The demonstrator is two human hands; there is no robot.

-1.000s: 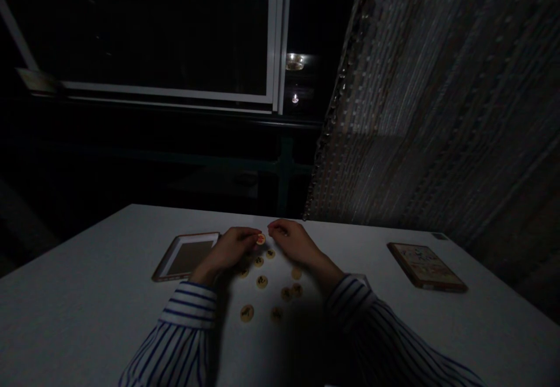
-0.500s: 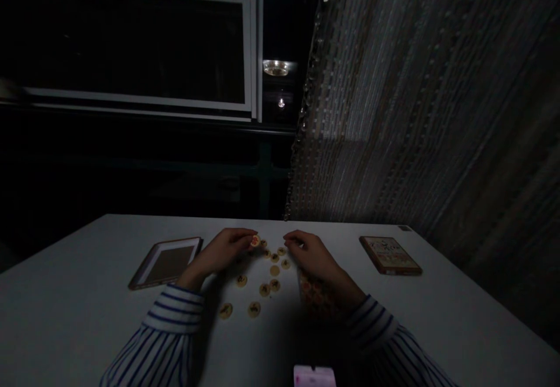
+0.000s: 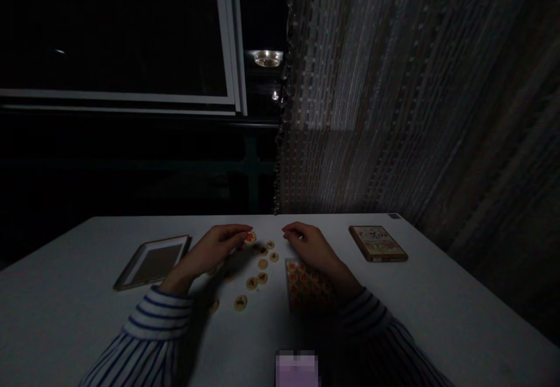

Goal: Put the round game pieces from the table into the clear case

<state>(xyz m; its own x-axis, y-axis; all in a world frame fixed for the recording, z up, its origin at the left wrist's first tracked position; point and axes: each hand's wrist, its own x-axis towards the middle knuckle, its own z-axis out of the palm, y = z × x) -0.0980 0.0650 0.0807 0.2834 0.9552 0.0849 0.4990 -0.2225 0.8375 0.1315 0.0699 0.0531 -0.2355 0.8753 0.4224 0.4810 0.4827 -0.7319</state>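
Between the fingertips of my left hand [image 3: 221,247] is a round Chinese chess piece [image 3: 249,237] with a red character, lifted over the white table [image 3: 245,346]. My right hand [image 3: 312,246] hovers across from it, its fingers curled in a pinch; whether they hold anything is hidden. Several pale round pieces with dark characters, such as one chess piece [image 3: 240,302], lie loose between my hands. Below my right wrist sits a box [image 3: 287,285] with red-marked pieces in rows, partly covered by my forearm and shadow.
To the left lies a shallow open lid or tray [image 3: 126,274] with a brown rim. A flat printed box [image 3: 378,243] rests at the right. A phone [image 3: 297,369] is at the near edge. Behind the table hang a bead curtain [image 3: 341,142] and a dark window [image 3: 231,42].
The view has shifted slightly to the right. My left hand still pinches the red-marked piece and has come over some loose pieces. My right hand has drawn a little away from the loose pieces.
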